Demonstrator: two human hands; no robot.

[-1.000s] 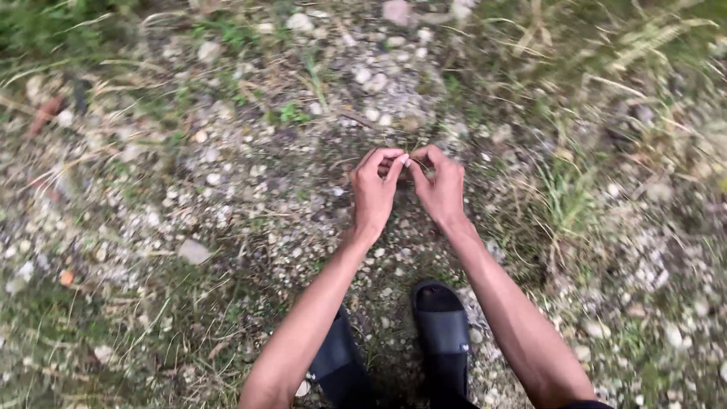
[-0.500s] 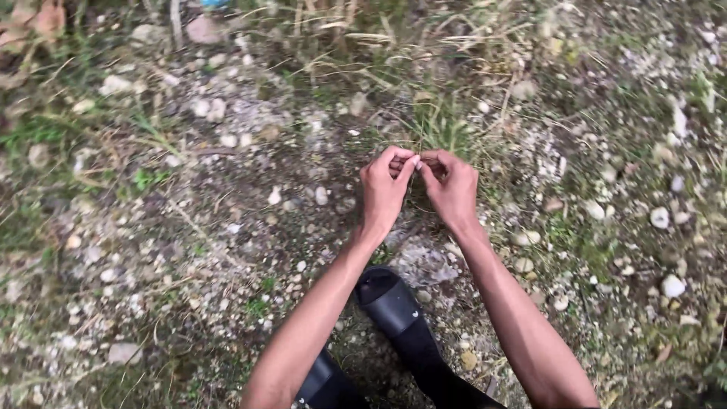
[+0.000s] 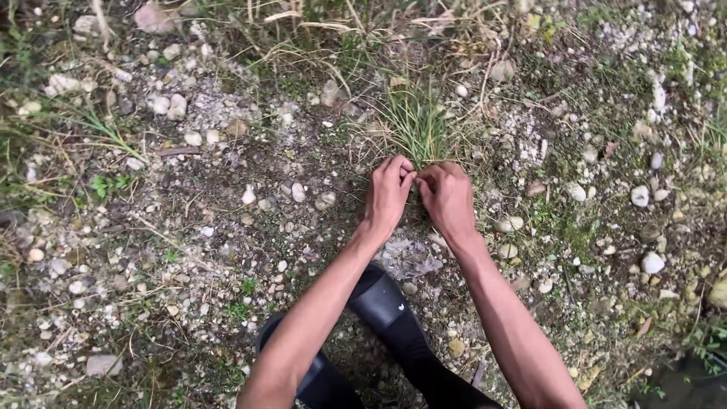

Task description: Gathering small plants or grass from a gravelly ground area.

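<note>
A small tuft of green grass (image 3: 418, 125) grows out of the stony ground (image 3: 189, 227), and both hands meet just at its near edge. The left hand (image 3: 388, 197) is curled narrow, its fingers bent in and the fingertips (image 3: 404, 168) pinched together against those of the other hand; whatever sits between them is too small to make out, though thin blades from the tuft rise right beside the pinch. The right hand (image 3: 448, 198) is likewise nearly closed, knuckles up, its thumb and first fingers pressed toward the left hand's tips, so the two hands touch at the tuft's base.

Both forearms are bare and stretch forward from the bottom of the view, converging toward the tuft so that they form a narrow wedge; the wrists are slightly bent down.

Nearer than the tuft, between and under the two forearms, are two black sandals: one sandal (image 3: 388, 303) lies straight below the hands, pointing toward the tuft, and the second sandal (image 3: 318, 379) sits further back and to the left of it, mostly covered by the left forearm.

Around the tuft on every side lie many pale pebbles (image 3: 653, 262) and grey grit. Beyond the tuft, dry yellow straw stalks (image 3: 318, 30) sprawl across the ground
</note>
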